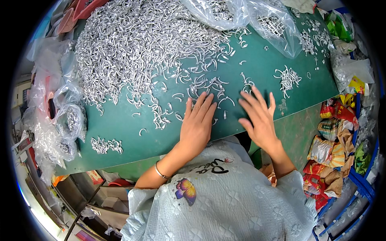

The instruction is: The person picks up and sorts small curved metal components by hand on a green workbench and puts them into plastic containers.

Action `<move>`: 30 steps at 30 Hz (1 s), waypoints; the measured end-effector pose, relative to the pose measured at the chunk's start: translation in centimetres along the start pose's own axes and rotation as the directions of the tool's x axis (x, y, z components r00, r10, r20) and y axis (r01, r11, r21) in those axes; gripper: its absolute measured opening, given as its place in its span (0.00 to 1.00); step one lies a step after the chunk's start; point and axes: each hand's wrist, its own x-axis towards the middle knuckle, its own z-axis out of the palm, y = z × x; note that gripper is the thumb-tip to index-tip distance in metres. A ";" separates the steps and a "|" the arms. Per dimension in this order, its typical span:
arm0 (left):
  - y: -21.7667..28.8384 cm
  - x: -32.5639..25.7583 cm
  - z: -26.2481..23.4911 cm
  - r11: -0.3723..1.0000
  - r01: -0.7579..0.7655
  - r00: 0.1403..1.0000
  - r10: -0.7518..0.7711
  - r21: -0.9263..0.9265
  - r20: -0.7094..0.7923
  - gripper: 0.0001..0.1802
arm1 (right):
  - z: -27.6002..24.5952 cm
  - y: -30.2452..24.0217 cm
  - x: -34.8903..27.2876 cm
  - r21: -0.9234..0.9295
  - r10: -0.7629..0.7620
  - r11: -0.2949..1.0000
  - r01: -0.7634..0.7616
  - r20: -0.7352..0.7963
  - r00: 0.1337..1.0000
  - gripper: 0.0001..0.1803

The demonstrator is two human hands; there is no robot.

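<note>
Head view: a green mat (257, 68) is seen from above, covered over its far left part by a large heap (136, 44) of small curved silver metal pieces. Looser pieces (209, 86) are scattered from the heap toward the near edge, just beyond both hands. The left hand (197, 124) is laid flat on the mat, palm down, with its fingers (203, 104) straight and held close together; their tips are touching the scattered pieces. Nothing is pinched by it. A thin bangle (160, 172) is worn on the left wrist. The right hand (259, 120) is held just beside it at the near edge of the mat, fingers spread and slightly raised, with nothing held; whether the palm is resting on the mat cannot be told. A small separate cluster (287, 78) of pieces lies right of that hand, and another small pile (106, 145) lies well apart, left of the left hand. A clear plastic bag (261, 20) holding more pieces is lying at the far edge. More clear bags (60, 120) are bunched along the left side, and coloured wrappers (333, 148) are piled at the right.
</note>
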 end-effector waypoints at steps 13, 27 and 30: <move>0.5 -0.9 -0.3 0.998 0.018 0.998 -0.021 -0.052 -0.052 0.15 | 1.6 0.4 3.4 -0.058 -0.042 0.998 0.029 -0.232 0.972 0.05; 0.4 -0.6 0.4 1.000 0.019 0.981 -0.021 -0.014 -0.193 0.16 | 2.3 -0.6 2.3 0.236 -0.110 0.959 0.157 -0.201 0.974 0.10; 0.8 0.1 0.4 0.997 0.068 0.978 -0.059 0.039 -0.201 0.14 | 2.6 -1.7 5.1 0.103 -0.028 0.992 0.067 -0.344 0.939 0.08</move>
